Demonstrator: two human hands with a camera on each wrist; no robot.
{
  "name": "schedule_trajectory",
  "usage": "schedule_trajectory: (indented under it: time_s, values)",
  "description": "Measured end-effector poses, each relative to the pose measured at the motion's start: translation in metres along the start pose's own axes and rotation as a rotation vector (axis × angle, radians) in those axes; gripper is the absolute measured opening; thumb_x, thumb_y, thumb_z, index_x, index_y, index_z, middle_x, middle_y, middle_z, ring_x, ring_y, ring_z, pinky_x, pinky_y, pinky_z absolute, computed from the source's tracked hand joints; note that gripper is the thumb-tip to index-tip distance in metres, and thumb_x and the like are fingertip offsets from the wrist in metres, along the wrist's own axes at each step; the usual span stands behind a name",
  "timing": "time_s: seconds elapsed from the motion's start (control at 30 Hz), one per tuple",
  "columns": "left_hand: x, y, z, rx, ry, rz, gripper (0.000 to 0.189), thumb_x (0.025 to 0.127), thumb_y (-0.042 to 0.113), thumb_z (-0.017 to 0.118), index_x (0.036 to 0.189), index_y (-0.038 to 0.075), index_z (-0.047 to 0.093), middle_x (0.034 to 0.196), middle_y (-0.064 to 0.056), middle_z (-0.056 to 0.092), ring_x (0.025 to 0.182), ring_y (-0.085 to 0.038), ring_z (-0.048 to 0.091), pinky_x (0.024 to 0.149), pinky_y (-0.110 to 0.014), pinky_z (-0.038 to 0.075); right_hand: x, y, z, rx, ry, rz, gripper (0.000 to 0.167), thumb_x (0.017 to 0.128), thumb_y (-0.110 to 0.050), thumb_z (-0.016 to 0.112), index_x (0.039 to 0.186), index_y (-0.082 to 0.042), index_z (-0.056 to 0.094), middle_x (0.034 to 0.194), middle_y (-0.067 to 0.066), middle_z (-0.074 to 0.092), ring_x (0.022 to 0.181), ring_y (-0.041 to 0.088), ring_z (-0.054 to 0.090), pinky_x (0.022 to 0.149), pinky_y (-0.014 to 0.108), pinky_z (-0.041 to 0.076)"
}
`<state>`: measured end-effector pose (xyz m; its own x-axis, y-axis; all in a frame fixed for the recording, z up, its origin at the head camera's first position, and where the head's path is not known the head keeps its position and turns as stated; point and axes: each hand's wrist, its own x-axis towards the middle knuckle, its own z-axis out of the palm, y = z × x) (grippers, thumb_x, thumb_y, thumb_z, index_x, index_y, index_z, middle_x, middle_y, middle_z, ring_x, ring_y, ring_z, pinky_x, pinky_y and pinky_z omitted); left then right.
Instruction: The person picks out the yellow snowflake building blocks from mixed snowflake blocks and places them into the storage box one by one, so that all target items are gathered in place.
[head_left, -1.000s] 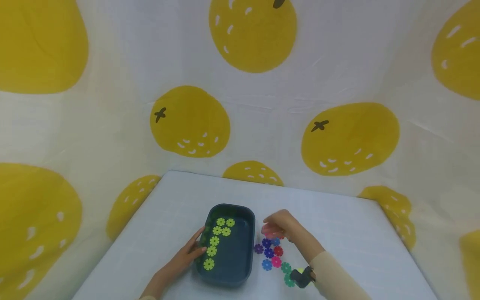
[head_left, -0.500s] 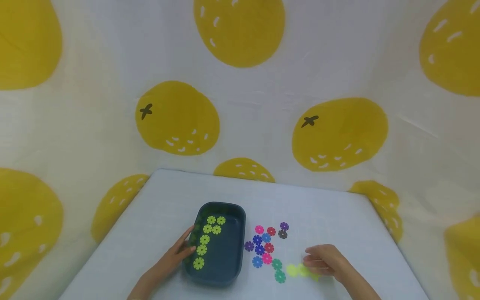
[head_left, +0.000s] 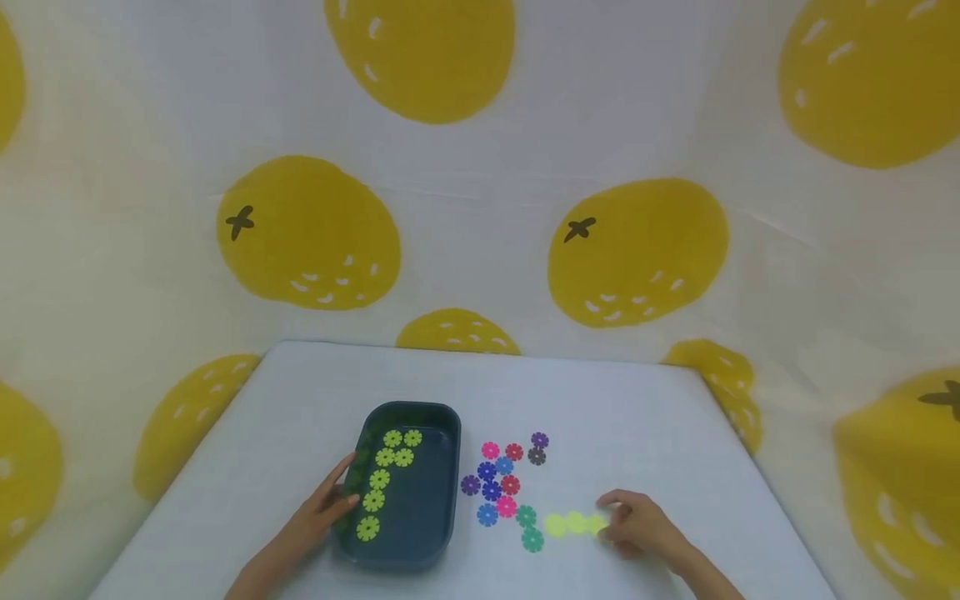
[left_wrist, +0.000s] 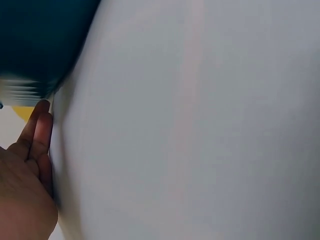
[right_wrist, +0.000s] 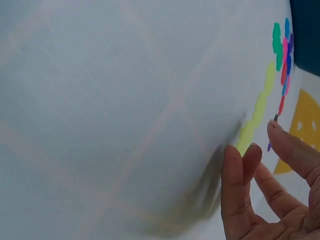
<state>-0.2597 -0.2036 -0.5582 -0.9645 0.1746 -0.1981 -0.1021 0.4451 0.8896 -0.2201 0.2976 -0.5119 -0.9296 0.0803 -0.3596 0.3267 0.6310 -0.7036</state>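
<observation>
In the head view my left hand [head_left: 322,507] holds the left rim of a dark blue-green tray [head_left: 455,467], thumb over the edge. The left wrist view shows the fingers [left_wrist: 42,127] stretched up against the outside of the tray [left_wrist: 45,35]. Inside it, yellow-green notched plastic discs [head_left: 375,500] form a bent line. My right hand [head_left: 633,527] is low over the table, fingertips right at the end of a row of yellow discs [head_left: 576,522]. In the right wrist view its thumb [right_wrist: 290,150] stands apart from the fingers, with nothing between them.
Right of the tray lie several notched discs in pink, red, blue and purple, such as a pink disc [head_left: 506,506]. Two green discs [head_left: 532,540] lie nearer the front, and a black disc [head_left: 536,456] farther back. A white cloth with yellow fruit [head_left: 637,250] hangs behind the table [head_left: 360,367].
The right hand has left the back of the coloured discs and come right and forward to the yellow row. The left hand stays at the tray. The whole head view has shifted left.
</observation>
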Motion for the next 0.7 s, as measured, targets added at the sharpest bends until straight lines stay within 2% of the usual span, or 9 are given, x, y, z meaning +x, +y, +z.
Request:
schedule_trajectory:
  time_s: [0.2, 0.33, 0.47, 0.7]
  values:
    - [0.000, -0.001, -0.005, -0.017, 0.014, 0.010, 0.072, 0.096, 0.039, 0.064, 0.156, 0.035, 0.024, 0.157, -0.021, 0.034, 0.134, -0.043, 0.046, 0.105, -0.059, 0.044, -0.001, 0.000, 0.007, -0.083, 0.016, 0.012, 0.046, 0.072, -0.008, 0.084, 0.114, -0.009, 0.067, 0.084, 0.005, 0.057, 0.063, 0.019, 0.057, 0.056, 0.030, 0.053]
    - [0.001, 0.000, -0.005, -0.019, 0.037, 0.028, 0.071, 0.094, 0.039, 0.067, 0.154, 0.037, 0.029, 0.152, -0.020, 0.042, 0.129, -0.040, 0.052, 0.101, -0.054, 0.050, -0.002, 0.004, 0.008, -0.076, 0.021, -0.020, 0.046, 0.070, -0.007, 0.084, 0.112, -0.010, 0.067, 0.086, 0.006, 0.057, 0.063, 0.020, 0.057, 0.056, 0.032, 0.054]
    - [0.001, 0.003, -0.004, 0.011, 0.063, 0.015, 0.071, 0.092, 0.038, 0.070, 0.152, 0.037, 0.034, 0.145, -0.019, 0.049, 0.118, -0.033, 0.060, 0.091, -0.046, 0.056, -0.002, 0.010, 0.007, -0.067, 0.010, -0.062, 0.046, 0.070, -0.005, 0.083, 0.112, -0.009, 0.066, 0.086, 0.007, 0.056, 0.060, 0.020, 0.056, 0.054, 0.032, 0.054]
    - [-0.004, 0.005, -0.005, 0.028, 0.087, -0.014, 0.071, 0.091, 0.038, 0.071, 0.152, 0.037, 0.035, 0.145, -0.021, 0.049, 0.118, -0.034, 0.061, 0.090, -0.048, 0.056, 0.002, 0.010, 0.010, -0.102, 0.004, -0.101, 0.047, 0.069, -0.007, 0.085, 0.111, -0.011, 0.065, 0.086, 0.007, 0.056, 0.058, 0.020, 0.055, 0.052, 0.031, 0.052]
